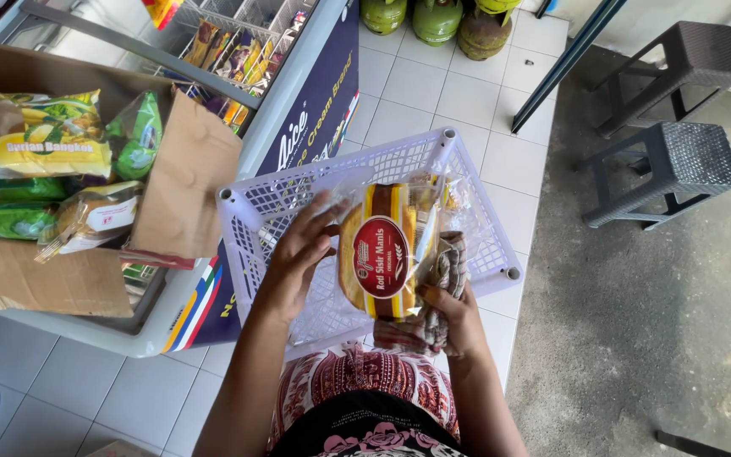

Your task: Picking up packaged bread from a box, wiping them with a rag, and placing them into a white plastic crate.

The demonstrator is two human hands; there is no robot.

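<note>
Both hands on a clear-wrapped bread loaf over a white lattice plastic basket.

I see my left hand (298, 258) spread flat, fingers apart, pressing the left side of the clear plastic packet of yellow-brown bread with a red oval label (380, 254). My right hand (450, 317) is clamped on the packet's lower right edge together with a checked brown cloth (443, 288) bunched in the same grip. The packet sits between the hands, long axis running away from me, tilted up over the white lattice plastic basket (298, 190); I cannot tell if it touches the basket floor. Neither hand is nearer; both are in contact. To the left, an open brown cardboard box (184, 182) of green and yellow snack bags (48, 144) rests on a chest freezer (319, 80). Grey woven stools (678, 161) stand well apart to the right.
</note>
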